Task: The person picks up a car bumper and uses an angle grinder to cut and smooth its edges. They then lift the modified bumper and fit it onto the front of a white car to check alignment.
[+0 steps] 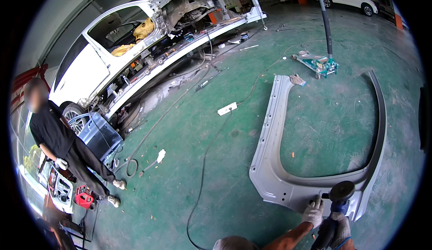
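Note:
My left hand (313, 211), in a pale work glove, rests on the lower part of a grey U-shaped body panel (265, 151), fingers stretched out beside a dark grinder's side handle. My right hand (340, 229), also gloved, grips the body of the grinder (343, 192). The round head of the tool is over the panel's bottom section, at lower right; whether it touches the metal I cannot tell. A loose glove (298, 80) lies by the panel's upper left end.
Another person (54, 133) stands at left among loose doors and a red machine (84, 197). A stripped white car (78, 65) sits on a raised platform (135, 84). A cable with a power strip (227, 109) crosses the green floor. A floor jack (317, 64) stands behind the panel.

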Tool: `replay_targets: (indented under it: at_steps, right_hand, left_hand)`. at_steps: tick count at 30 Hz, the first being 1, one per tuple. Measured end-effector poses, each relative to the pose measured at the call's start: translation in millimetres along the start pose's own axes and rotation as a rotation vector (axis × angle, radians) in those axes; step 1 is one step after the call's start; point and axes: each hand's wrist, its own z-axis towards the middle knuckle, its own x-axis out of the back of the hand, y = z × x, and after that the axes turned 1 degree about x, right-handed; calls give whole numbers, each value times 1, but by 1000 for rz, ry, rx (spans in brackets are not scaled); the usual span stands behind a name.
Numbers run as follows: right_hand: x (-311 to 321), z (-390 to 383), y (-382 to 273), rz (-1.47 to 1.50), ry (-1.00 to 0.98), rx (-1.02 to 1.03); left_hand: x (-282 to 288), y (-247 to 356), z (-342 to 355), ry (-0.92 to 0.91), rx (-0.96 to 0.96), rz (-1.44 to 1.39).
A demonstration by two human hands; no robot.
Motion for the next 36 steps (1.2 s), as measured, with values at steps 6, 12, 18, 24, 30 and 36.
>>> replay_targets:
  at_steps: [6, 12, 18, 24, 30, 36]
  right_hand:
    - [4, 6, 4, 48, -33, -57]
    - [2, 4, 3, 36, -4, -50]
    - [-4, 0, 4, -4, 17, -41]
    - [-3, 1, 4, 4, -4, -48]
    - [1, 5, 6, 13, -14, -70]
    - [2, 6, 6, 11, -16, -74]
  left_hand:
    - [-1, -1, 0, -7, 0, 14]
    - [6, 1, 0, -22, 3, 22]
    - [-2, -1, 0, 1, 24, -12]
    - [2, -2, 1, -12, 11, -30]
    - [5, -2, -1, -2, 15, -62]
    - [5, -3, -1, 11, 7, -58]
